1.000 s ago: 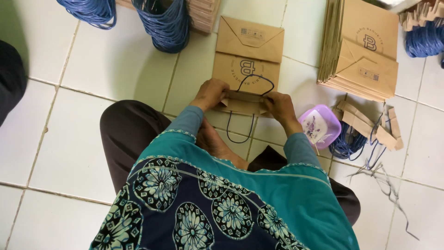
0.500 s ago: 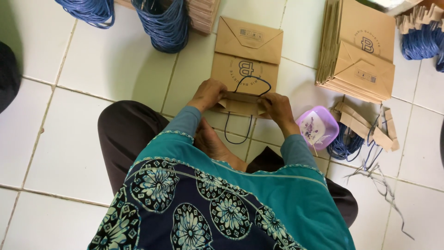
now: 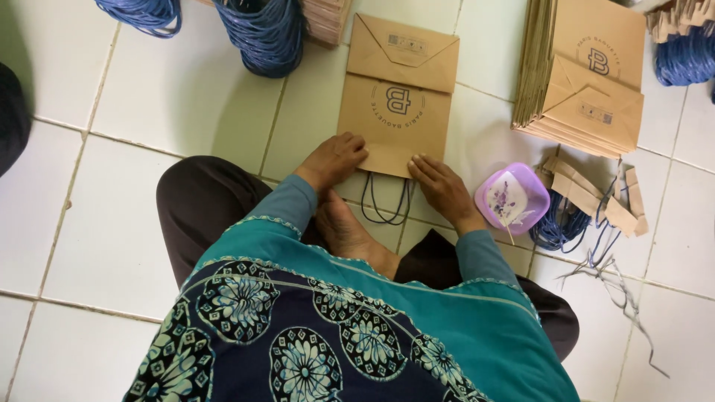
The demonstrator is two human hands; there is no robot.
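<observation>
Both hands press flat, fingers spread and gripping nothing, on the near edge of a brown paper bag lying folded on the white tiled floor: left hand at one corner, right hand at the other. The bag looks light, thin and easily creased, best held by its stiffer mouth edge. Its dark cord handle loops out between the hands. Whether anything sits under the palms is hidden.
</observation>
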